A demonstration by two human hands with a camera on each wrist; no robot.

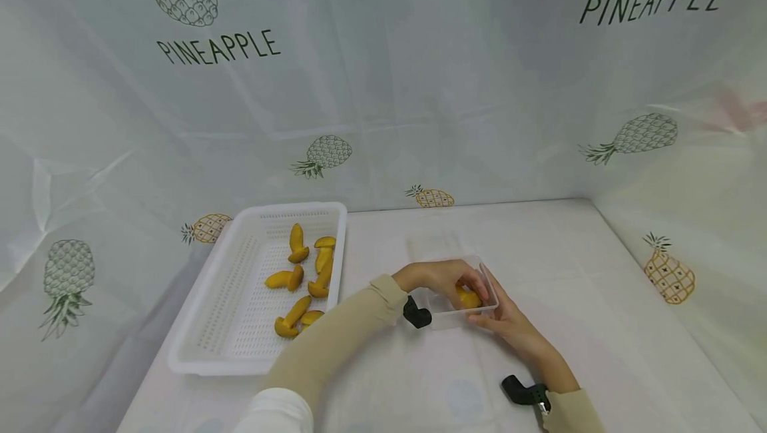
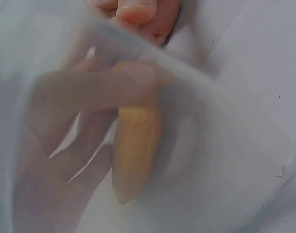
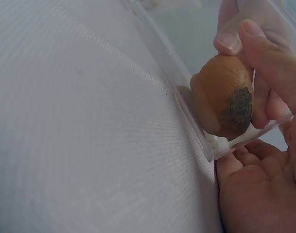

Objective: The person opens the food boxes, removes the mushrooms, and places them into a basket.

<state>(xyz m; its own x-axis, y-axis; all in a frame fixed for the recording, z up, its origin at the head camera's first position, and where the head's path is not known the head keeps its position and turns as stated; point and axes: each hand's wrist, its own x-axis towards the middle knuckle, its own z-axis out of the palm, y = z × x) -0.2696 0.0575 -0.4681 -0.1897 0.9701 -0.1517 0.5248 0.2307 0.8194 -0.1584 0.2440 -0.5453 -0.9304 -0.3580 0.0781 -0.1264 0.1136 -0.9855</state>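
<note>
My left hand reaches into a clear plastic container and holds a yellow mushroom by its stem end and cap. Through the container's hazy wall, the left wrist view shows the mushroom's tapered stem below the thumb. The rounded cap, with a dark patch on one side, sits close to the container's corner in the right wrist view. My right hand grips the container from its right, fingers along the outer wall and thumb toward the front. Part of the mushroom is hidden behind my left fingers.
A white perforated basket stands to the left, with several yellow mushrooms mostly along its right side. A translucent plastic piece lies behind the container on the white tablecloth. Pineapple-printed sheeting rises behind the table.
</note>
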